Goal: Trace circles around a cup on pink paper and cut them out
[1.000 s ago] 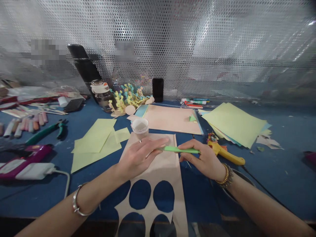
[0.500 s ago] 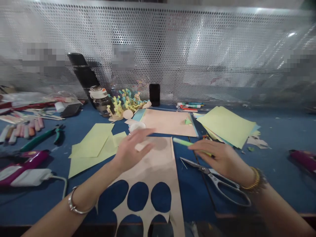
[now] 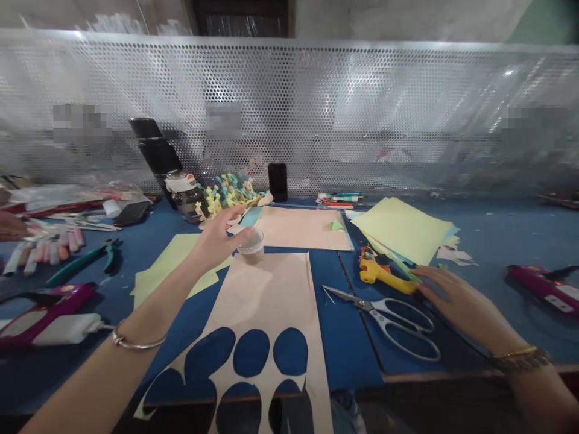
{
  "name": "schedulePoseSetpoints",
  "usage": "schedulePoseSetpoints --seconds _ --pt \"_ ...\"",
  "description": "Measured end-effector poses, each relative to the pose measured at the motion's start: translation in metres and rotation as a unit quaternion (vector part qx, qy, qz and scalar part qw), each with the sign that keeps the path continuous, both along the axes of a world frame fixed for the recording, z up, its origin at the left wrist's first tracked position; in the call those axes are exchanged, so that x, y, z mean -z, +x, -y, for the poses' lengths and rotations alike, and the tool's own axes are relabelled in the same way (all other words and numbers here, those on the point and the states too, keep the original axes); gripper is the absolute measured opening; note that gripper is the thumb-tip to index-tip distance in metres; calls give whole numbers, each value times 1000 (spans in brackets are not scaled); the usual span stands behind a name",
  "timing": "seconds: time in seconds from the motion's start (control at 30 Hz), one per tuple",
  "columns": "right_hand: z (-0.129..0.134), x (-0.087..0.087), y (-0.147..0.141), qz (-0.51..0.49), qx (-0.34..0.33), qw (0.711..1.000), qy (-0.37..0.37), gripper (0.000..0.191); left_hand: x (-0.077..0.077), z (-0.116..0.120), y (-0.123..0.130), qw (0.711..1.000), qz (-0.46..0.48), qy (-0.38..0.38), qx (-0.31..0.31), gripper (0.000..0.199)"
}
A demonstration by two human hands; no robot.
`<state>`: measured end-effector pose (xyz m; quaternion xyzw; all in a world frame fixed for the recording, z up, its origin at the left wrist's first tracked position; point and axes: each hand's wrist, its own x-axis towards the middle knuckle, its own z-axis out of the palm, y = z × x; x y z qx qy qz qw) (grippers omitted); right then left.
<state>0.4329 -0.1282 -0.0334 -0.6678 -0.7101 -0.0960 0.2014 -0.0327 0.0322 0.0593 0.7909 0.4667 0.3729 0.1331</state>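
1. Left hand (image 3: 220, 240): opened, fingers spread, thumb at the rim of the white cup (image 3: 252, 248); could not tell whether touching. Nearer of the two hands to it.
2. Cup: small, tapered, round-rimmed; stood upright, long axis vertical, just right of the left hand, at the far end of the pale sheet (image 3: 269, 292).
3. Right hand (image 3: 456, 301): palm down, well apart from the cup, fingertips beside a slim green stick (image 3: 404, 267) and a yellow-handled tool (image 3: 384, 278), seemingly plastic; could not tell whether gripping.
4. Sheet: flat, matt, pinkish-beige; pierced by rounded cut-outs, ran lengthwise from the cup and overhung the blue surface (image 3: 493, 241).
5. Scissors (image 3: 365, 305): grey metal, loop-handled; lay between sheet and right hand, blades leftward.
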Motion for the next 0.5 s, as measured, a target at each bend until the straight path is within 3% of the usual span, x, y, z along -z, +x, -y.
schedulePoseSetpoints --seconds 0.27,0.5 --pt "8 -9 -23 -34 -4 998 58 37 4 -3 1 990 -127 -66 7 77" --pt "23 -15 -58 -78 -50 987 127 26 17 -1 -1 986 -122 -114 1 87"
